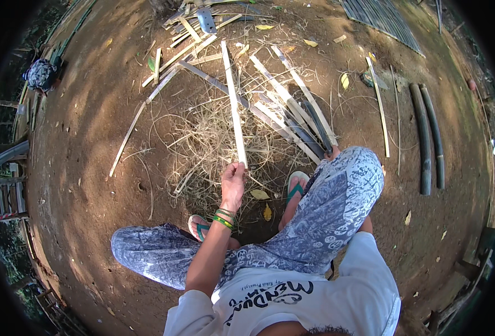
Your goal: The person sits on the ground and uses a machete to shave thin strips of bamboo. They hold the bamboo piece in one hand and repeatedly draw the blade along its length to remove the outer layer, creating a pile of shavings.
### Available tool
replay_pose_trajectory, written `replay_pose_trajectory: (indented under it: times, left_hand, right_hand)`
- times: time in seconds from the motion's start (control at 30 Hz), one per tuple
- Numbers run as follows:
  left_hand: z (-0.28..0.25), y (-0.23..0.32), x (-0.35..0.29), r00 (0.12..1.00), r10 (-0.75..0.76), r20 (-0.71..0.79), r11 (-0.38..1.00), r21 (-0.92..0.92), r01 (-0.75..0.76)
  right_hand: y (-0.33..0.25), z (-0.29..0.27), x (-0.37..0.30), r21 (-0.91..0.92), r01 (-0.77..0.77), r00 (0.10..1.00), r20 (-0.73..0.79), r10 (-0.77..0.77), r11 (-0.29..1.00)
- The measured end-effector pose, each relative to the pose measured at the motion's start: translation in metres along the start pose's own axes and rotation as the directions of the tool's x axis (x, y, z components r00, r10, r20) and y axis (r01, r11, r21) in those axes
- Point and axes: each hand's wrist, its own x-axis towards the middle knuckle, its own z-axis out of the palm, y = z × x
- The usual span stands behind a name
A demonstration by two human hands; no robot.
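Observation:
My left hand (233, 187), with green and yellow bands at the wrist, pinches the near end of a long pale bamboo strip (234, 106). The strip points away from me over a heap of thin shavings (208, 137). Beyond my raised right knee only the fingers of my right hand (332, 152) show; the rest is hidden by the trouser leg. Those fingers close round the near ends of several split bamboo strips (298, 106), some pale and some dark-skinned, which fan out ahead.
More bamboo strips (188, 42) lie piled at the far side near a blue-grey object (206, 21). Two dark bamboo poles (422, 140) rest at the right, beyond a lone strip (379, 106). A slatted bamboo panel (382, 22) is at the far right. My sandalled feet (297, 187) flank the shavings.

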Motion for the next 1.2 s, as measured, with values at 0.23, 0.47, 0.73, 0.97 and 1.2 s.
replay_pose_trajectory:
  times: [0.23,0.47,0.73,0.97,1.2]
  left_hand:
    - [0.011,-0.029,0.003,0.994,-0.106,0.032,0.994,0.035,0.105]
    - [0.037,-0.031,0.011,0.983,-0.168,0.079,0.984,0.068,0.163]
    - [0.038,-0.046,0.013,0.976,-0.176,0.130,0.972,0.180,0.152]
    - [0.053,-0.016,0.000,0.919,-0.177,0.352,0.888,0.461,-0.005]
    - [0.040,-0.020,0.001,0.946,-0.159,0.281,0.880,0.475,0.007]
  right_hand:
    - [0.005,-0.008,-0.002,-0.018,0.008,1.000,0.012,-0.007,1.000]
    - [0.011,-0.014,0.006,-0.025,0.014,1.000,0.014,-0.013,1.000]
    - [0.007,-0.012,0.021,-0.018,0.036,0.999,0.008,-0.036,0.999]
    - [0.017,-0.012,0.022,-0.033,0.037,0.999,0.003,-0.036,0.999]
    - [0.012,-0.015,0.020,-0.038,0.050,0.999,-0.007,-0.051,0.998]
